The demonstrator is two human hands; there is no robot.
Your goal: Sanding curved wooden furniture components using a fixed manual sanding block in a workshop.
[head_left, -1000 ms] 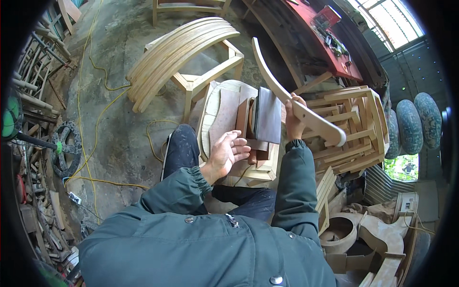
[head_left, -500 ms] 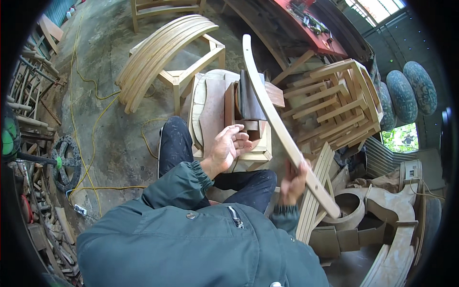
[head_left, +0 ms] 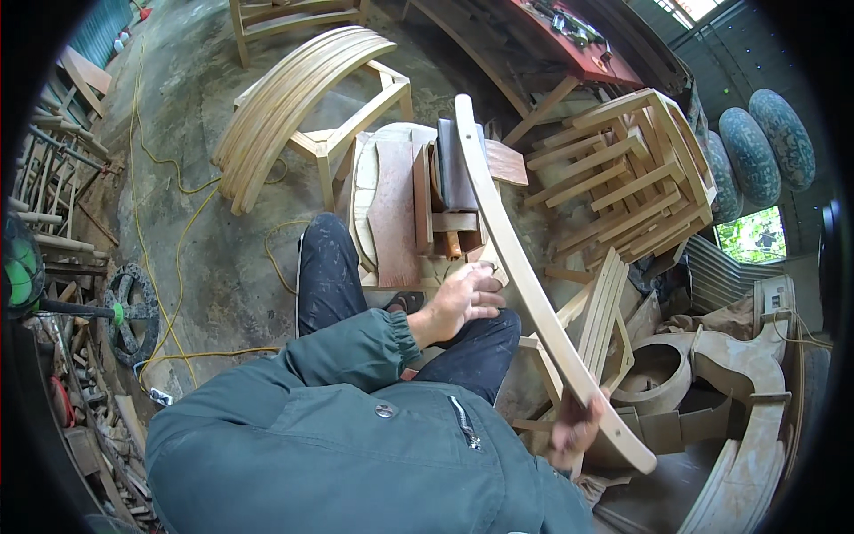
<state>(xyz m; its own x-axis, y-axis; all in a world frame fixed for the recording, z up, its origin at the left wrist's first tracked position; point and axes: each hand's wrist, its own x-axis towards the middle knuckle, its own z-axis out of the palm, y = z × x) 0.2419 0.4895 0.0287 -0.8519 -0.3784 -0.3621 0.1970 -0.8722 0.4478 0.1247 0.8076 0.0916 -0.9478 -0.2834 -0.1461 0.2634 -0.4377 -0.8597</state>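
Observation:
My right hand [head_left: 576,433] is closed around the lower end of a long curved wooden slat [head_left: 523,258], which has small holes near both ends. The slat slants from the middle far area down to my right side, its far end beside a dark sanding belt [head_left: 455,165] set in a wooden mount. My left hand [head_left: 465,300] hovers over my right knee, left of the slat and apart from it, fingers loosely spread with nothing in them. A workstand [head_left: 391,214] with a reddish board bears the belt.
Several curved slats [head_left: 298,102] lie stacked on a wooden frame at the far left. A pile of wooden frames [head_left: 636,169] stands at the right, with leaning slats [head_left: 602,307] nearer me. A large machine housing [head_left: 756,356] is at lower right. A yellow cord [head_left: 178,267] crosses the floor.
My right hand has drawn the curved slat nearer and slightly right. My left hand has moved away from the sanding belt, nearer to me and to the right.

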